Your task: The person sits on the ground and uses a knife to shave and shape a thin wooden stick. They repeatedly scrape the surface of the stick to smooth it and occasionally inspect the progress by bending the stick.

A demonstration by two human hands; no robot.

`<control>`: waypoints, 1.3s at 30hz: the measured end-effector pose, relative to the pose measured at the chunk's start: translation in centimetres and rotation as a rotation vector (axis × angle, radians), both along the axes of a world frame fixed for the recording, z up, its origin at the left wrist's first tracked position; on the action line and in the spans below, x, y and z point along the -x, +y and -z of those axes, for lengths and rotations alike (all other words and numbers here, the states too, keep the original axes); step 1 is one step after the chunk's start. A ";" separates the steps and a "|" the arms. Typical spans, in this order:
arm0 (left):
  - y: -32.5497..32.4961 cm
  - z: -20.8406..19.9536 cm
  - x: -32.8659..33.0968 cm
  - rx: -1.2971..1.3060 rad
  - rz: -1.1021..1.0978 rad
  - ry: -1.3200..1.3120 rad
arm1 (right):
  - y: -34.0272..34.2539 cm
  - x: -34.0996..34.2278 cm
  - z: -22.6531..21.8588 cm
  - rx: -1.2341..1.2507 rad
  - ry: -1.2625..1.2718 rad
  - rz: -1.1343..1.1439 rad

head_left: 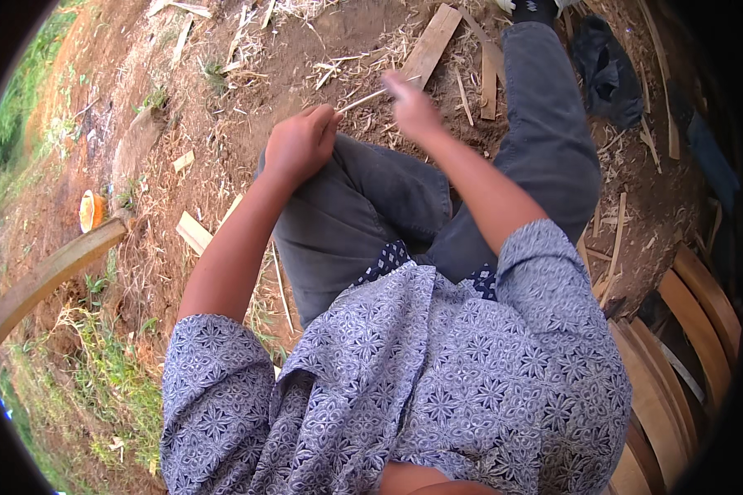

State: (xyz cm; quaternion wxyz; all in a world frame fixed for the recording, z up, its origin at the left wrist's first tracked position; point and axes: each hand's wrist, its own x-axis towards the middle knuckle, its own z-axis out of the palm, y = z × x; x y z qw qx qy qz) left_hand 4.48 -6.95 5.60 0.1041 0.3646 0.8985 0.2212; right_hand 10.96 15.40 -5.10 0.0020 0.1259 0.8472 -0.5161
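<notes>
My left hand (pixel 304 145) rests by my bent left knee, closed around one end of a thin pale stick (pixel 363 101). The stick slants up and right from the fist to my right hand (pixel 413 110), and a little of it shows beyond. Motion blurs my right hand slightly; one digit points away from me along the stick, and the other fingers look curled in. Whatever lies inside those curled fingers is hidden. Below both hands are my legs in dark grey trousers (pixel 338 223), the right one stretched out ahead.
Wood shavings and offcuts litter the brown soil, among them a wide board (pixel 431 45) ahead. A curved beam (pixel 54 276) comes in at the left, near an orange and white round object (pixel 92 211). Several planks (pixel 660 388) lie at my right; dark cloth (pixel 607 73) lies beyond my right leg.
</notes>
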 end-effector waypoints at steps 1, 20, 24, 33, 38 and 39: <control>0.2 0.1 -0.1 0.000 0.003 0.001 | 1.6 0.3 1.0 -0.034 -0.095 0.109; -0.5 0.4 0.1 0.012 -0.021 0.027 | -7.2 -3.2 -3.3 0.047 0.252 -0.055; 0.5 -0.3 -0.2 -0.005 -0.013 0.003 | -0.6 -0.4 1.0 -0.049 0.006 0.100; -0.2 0.2 0.0 0.003 -0.027 0.017 | -2.0 -0.7 -0.7 -0.077 -0.054 0.019; -0.2 -0.1 0.0 0.031 -0.013 0.038 | -2.7 -0.9 -2.5 -0.193 -0.214 -0.048; 0.0 0.0 0.3 0.030 -0.007 0.038 | -0.8 0.1 -2.1 -0.259 -0.365 0.010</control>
